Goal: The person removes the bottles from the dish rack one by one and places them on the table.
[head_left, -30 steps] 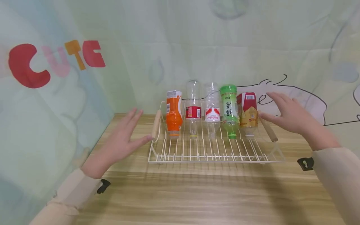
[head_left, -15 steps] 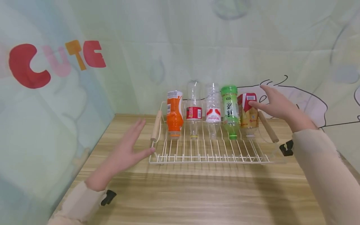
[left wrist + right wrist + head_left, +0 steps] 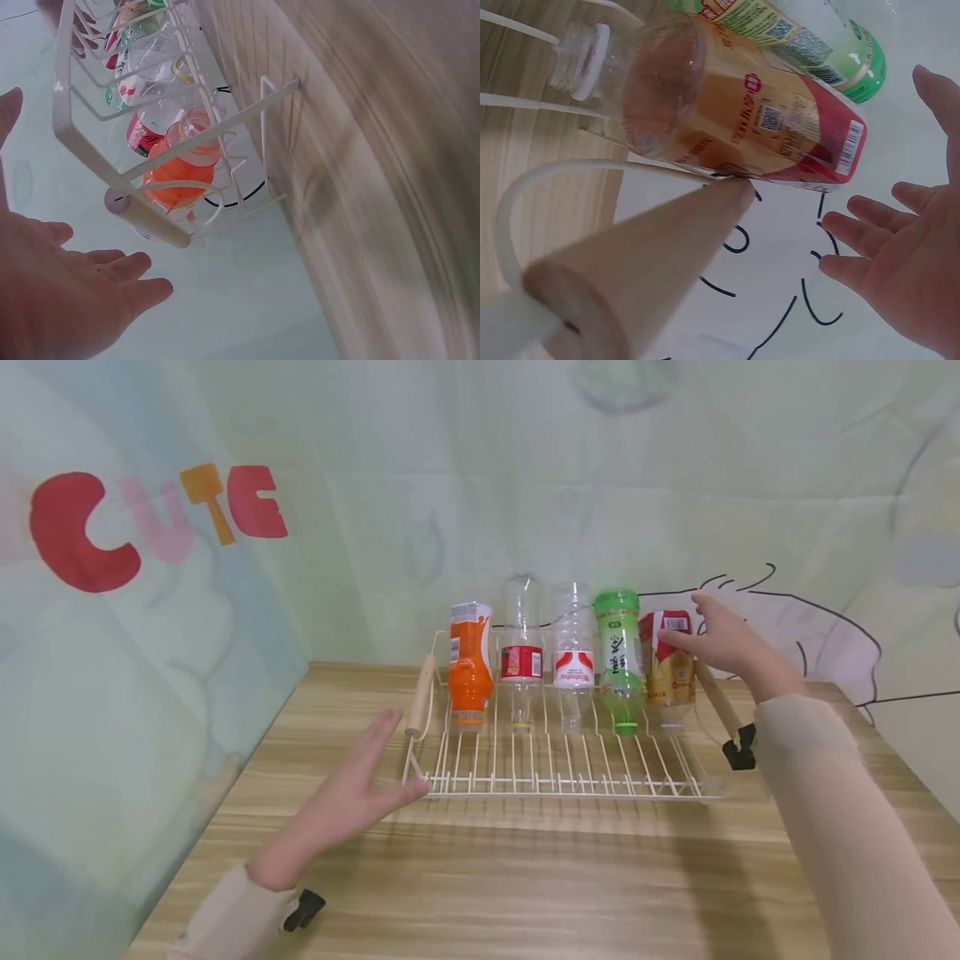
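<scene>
A white wire dish rack (image 3: 517, 794) holds a row of upside-down plastic bottles. From left to right are an orange bottle (image 3: 470, 664), a clear bottle with a red label (image 3: 522, 662), a clear bottle with a white-and-red label (image 3: 573, 670), a green bottle (image 3: 620, 647) and a red-and-gold bottle (image 3: 670, 683). My right hand (image 3: 726, 639) hovers by the base of the red-and-gold bottle, thumb and fingers spread; the right wrist view shows a gap between them. Before the rack's left front corner, my left hand (image 3: 352, 797) holds nothing, fingers extended.
Wooden handles stand at the rack's left end (image 3: 422, 695) and right end (image 3: 641, 262). The rack sits on a wood-grain table (image 3: 525, 885). A printed cloth backdrop (image 3: 360, 527) hangs behind and at the left.
My right hand has moved left, from beside the right handle to the base of the red-and-gold bottle. My left hand has lowered toward me and slightly right. The bottles stay in place.
</scene>
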A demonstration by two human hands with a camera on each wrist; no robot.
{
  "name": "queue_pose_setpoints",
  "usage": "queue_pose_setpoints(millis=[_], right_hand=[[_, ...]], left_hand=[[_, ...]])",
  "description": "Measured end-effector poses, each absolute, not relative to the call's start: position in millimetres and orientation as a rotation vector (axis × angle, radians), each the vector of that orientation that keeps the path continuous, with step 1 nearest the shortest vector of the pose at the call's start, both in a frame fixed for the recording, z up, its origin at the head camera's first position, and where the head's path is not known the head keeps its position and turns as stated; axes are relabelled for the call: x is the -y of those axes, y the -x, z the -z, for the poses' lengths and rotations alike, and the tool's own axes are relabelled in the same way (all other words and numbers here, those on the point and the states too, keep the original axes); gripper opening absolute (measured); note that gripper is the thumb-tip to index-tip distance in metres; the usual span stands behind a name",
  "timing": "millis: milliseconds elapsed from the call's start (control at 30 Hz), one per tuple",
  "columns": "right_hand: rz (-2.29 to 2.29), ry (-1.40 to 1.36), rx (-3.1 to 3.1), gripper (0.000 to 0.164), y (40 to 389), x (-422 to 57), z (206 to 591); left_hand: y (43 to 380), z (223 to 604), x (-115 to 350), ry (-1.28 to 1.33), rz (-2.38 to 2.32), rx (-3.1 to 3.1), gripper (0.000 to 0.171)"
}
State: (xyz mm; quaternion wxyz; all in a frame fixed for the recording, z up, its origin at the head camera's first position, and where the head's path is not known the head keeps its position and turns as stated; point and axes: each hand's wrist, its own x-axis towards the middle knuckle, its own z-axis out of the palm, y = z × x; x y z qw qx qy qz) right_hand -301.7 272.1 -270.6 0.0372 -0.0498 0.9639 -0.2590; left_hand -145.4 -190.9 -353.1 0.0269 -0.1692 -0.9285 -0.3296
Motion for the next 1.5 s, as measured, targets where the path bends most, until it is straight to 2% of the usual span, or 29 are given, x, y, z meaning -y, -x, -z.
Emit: queue_pose_setpoints(millis=[467,867,1033,1500], right_hand=[[0.915,0.015,-2.827,0.111,307.8,-281.9,299.7],[1.142,-0.023,-2.703,0.100,313.3,-274.9,312.2],[1.339,-0.114,-2.577,0.103,311.4,-268.0,314.5],[1.289,-0.125,-2.596,0.112,314.0,-267.8,319.8]], left_hand=[[141.3,368.4,183.7,0.541,1.148,2.864,0.103],[142.4,375.2,179.1,0.536,1.148,2.853,0.100],[143.2,379.4,178.4,0.531,1.164,2.831,0.099],[145.1,383.6,178.2,0.508,1.195,2.805,0.096]])
